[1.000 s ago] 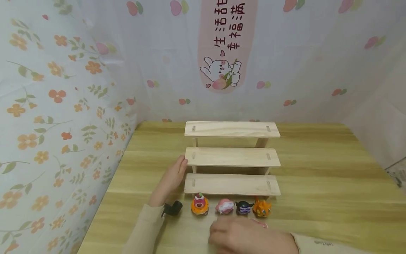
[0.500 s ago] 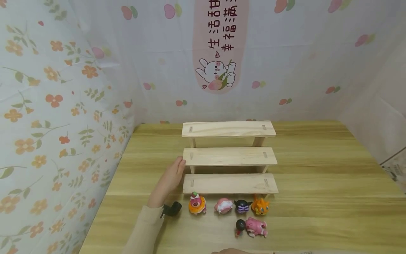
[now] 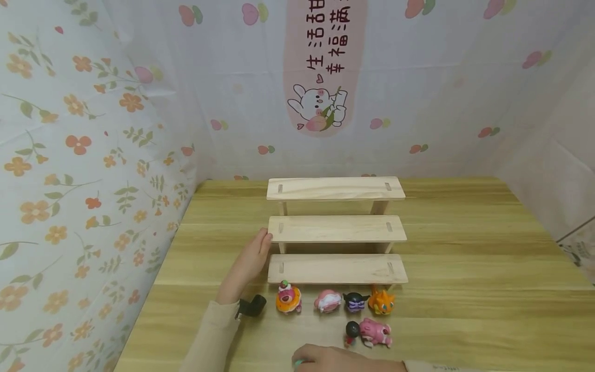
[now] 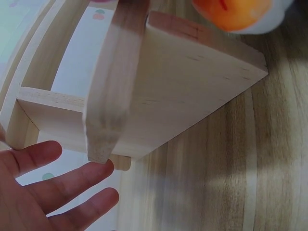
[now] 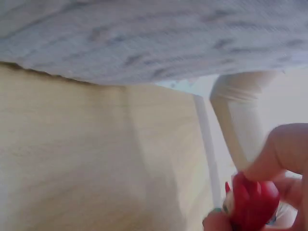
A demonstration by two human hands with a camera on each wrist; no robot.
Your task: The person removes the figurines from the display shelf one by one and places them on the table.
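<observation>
My left hand (image 3: 248, 261) rests its fingertips at the left end of a three-tier wooden shelf (image 3: 337, 229). In the left wrist view its fingers (image 4: 72, 185) are extended beside the shelf's board edge. At the bottom of the head view, my right hand (image 3: 341, 360) holds a small toy figurine with a teal part showing. The right wrist view shows that figurine (image 5: 255, 204) as mostly glossy red, pinched between thumb and fingers. Ahead of this hand lie a pink bear figurine (image 3: 375, 332) and a small dark-headed figurine (image 3: 352, 330).
Before the lowest tier sit a bear figurine in an orange ring (image 3: 288, 299), a pink-and-white figurine (image 3: 328, 301), a black figurine with a purple bow (image 3: 355, 302) and an orange figurine (image 3: 382, 302). A black device (image 3: 253, 306) is at the left wrist.
My right hand drew back from over the dark-headed and pink bear figurines to the lower frame edge, then came back into view holding a figurine. The left hand stays at the shelf.
</observation>
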